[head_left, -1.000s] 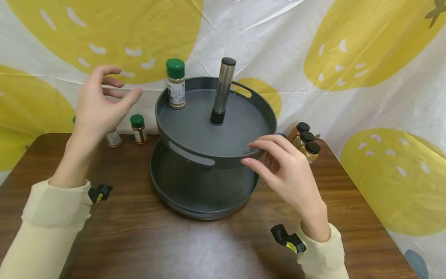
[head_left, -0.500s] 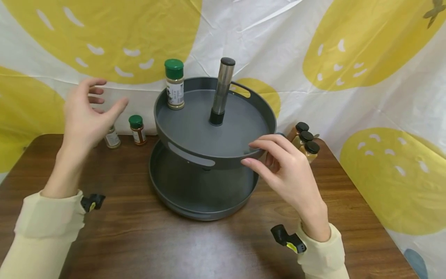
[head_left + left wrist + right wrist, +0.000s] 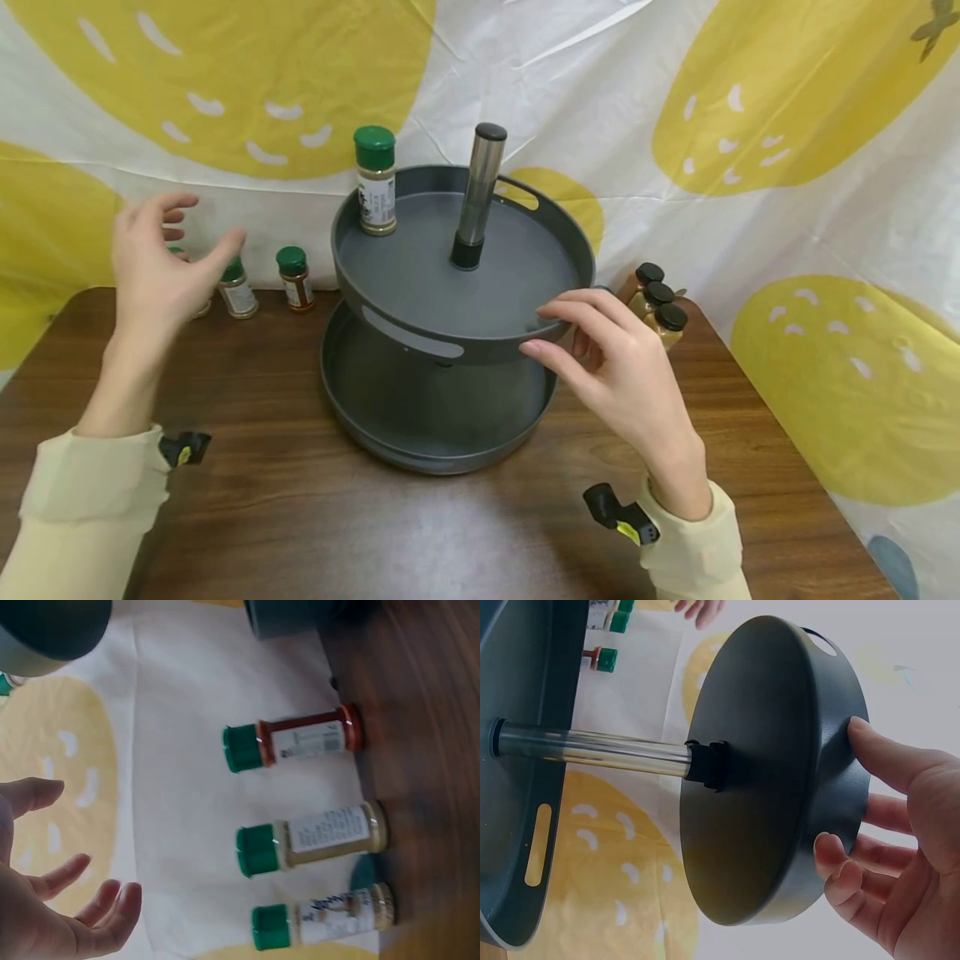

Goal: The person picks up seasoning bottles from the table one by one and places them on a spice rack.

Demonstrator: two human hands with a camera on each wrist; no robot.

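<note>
My left hand (image 3: 161, 267) is raised at the left with thumb and fingers apart and nothing between them. It overlaps the leftmost of three green-capped spice jars in the head view; the other two are a pale spice jar (image 3: 239, 292) and a red spice jar (image 3: 294, 282). In the left wrist view all three stand beyond the fingers. My right hand (image 3: 626, 367) holds the right front rim of the upper tray (image 3: 450, 267) of a dark grey two-tier rack, thumb (image 3: 885, 754) against its outer wall. One green-capped spice jar (image 3: 376, 183) stands on that tray, at its left.
Below lies the lower tray (image 3: 442, 408), joined by a metal post (image 3: 480, 196) that rises above the upper one. Several black-capped jars (image 3: 658, 302) stand behind at the right. A lemon-patterned cloth (image 3: 795, 208) hangs behind the wooden table (image 3: 420, 542).
My left hand has moved left and down, away from the upper tray towards the spice jars at the back left. The right hand stays at the rim.
</note>
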